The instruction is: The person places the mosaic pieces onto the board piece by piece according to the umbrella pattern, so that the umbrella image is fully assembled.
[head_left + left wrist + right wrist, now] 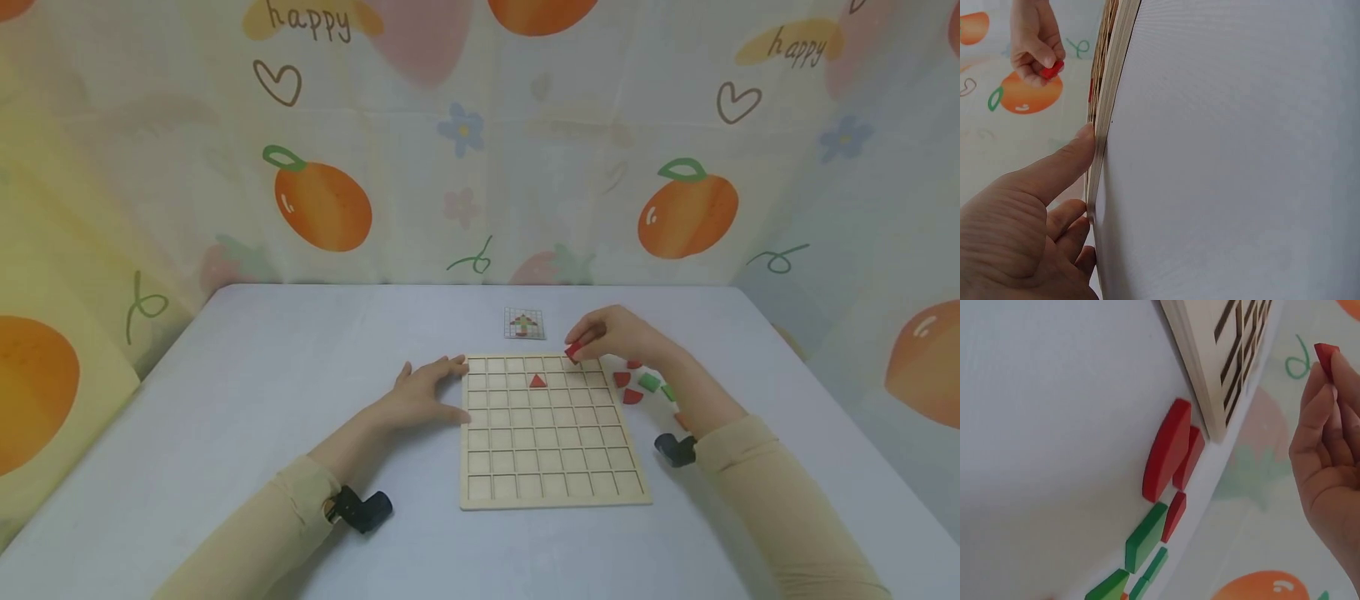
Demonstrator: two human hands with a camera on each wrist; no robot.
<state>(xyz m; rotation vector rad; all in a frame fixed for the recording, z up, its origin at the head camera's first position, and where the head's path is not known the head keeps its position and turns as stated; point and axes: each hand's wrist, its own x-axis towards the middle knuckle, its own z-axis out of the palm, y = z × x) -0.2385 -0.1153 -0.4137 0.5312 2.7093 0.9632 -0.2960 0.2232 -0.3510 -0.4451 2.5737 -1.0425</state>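
A pale wooden board [551,460] with a grid of square recesses lies on the white table. My left hand [416,400] touches the board's left edge, fingers spread, the thumb lower down the same edge. In my right hand [618,332], thumb and fingers pinch a small red piece [573,350] over the far right part of the board. That red piece [1327,352] also shows at the fingertips in the right wrist view, its full outline partly covered. One red triangle [537,382] sits in a recess in the second row from the far side.
Right of the board, several loose pieces lie on the table, among them a red rounded piece [633,397], a green block [649,382] and an orange piece [681,421] partly behind the right forearm. Beyond the board lies a small gridded picture card [523,323]. A fruit-print cloth [405,167] hangs behind.
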